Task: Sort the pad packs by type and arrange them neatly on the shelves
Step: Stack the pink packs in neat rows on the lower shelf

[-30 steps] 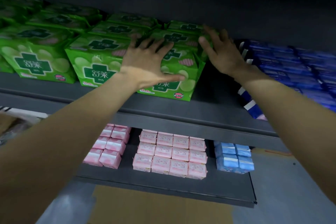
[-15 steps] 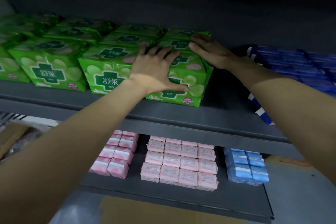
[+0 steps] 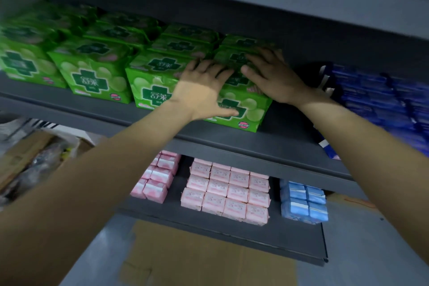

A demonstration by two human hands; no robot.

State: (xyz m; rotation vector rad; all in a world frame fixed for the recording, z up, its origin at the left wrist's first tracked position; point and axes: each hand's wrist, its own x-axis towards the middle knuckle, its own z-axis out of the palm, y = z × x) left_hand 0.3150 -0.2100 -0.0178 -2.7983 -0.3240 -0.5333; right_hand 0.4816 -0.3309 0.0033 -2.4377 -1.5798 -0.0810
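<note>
**Both hands flat on the end green pack**

On the middle shelf point(image 3: 232, 144) of a dark grey rack, rows of green pad packs point(image 3: 97, 76) run from nine o'clock toward the centre. Both of the person's bare arms reach up to the end green pack point(image 3: 246, 109), the one at the right end of the front row. The left hand point(image 3: 204, 93) lies over its front and top edge, fingers point(image 3: 204, 65) straight and spread, thumb stretched across the printed face; it presses rather than grips. The right hand point(image 3: 271, 76) rests flat on top, at about one o'clock from the left, fingers straight and close together, pointing left across the pack behind as well. Neither hand curls round anything.

At three o'clock on the same shelf, apart from the green rows, sits a blurred mass of dark blue packs point(image 3: 383, 104).

On the lower shelf point(image 3: 232, 234), at six o'clock, small pink packs point(image 3: 227, 190) stand in a tidy block. A second group of pink-and-white packs point(image 3: 157, 176) sits to their left, and light blue packs point(image 3: 304, 202) to their right.

Flattened cardboard point(image 3: 197, 260) lies on the floor beneath. At eight o'clock a cardboard box point(image 3: 25, 153) holds wrapped goods too blurred to make out.
</note>
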